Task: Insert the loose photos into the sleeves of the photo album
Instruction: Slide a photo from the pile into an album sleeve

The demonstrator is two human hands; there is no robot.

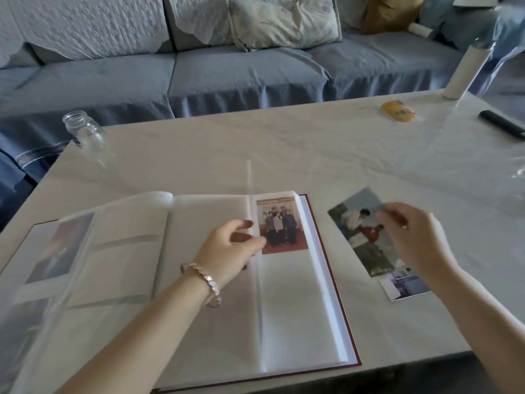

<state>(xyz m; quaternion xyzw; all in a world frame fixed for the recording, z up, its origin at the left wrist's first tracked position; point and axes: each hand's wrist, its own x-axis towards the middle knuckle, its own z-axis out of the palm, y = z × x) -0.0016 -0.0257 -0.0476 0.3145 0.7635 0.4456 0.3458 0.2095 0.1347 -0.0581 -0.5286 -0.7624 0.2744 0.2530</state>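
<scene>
Photo album [199, 322] lying open on a pale table [255, 143], seen from above by the person working on it. Its right page already holds one group photo [281, 226] in the top sleeve, with an empty sleeve [287, 302] directly below. The left hand [230, 245], wearing a bracelet, rests on the album at the left edge of that photo. Its thumb and curled fingers pinch a clear leaf [250, 180] that stands nearly edge-on. Two loose photos lie on the table just to the right of the album, well clear of its cover. The top loose photo [360, 240] is tilted, its long axis running from upper left to lower right, and it partly covers a second loose photo [406, 285]. The right hand [412, 234] hovers over the top photo's upper right corner with fingers bent. Blur hides whether they already grip it, so its hold cannot be told. The right hand is plainly the nearer one, and the photo likely needs turning upright and carrying left to meet the empty sleeve. Farther off stand a glass jar [85, 132] and a white bottle [466, 72].
</scene>
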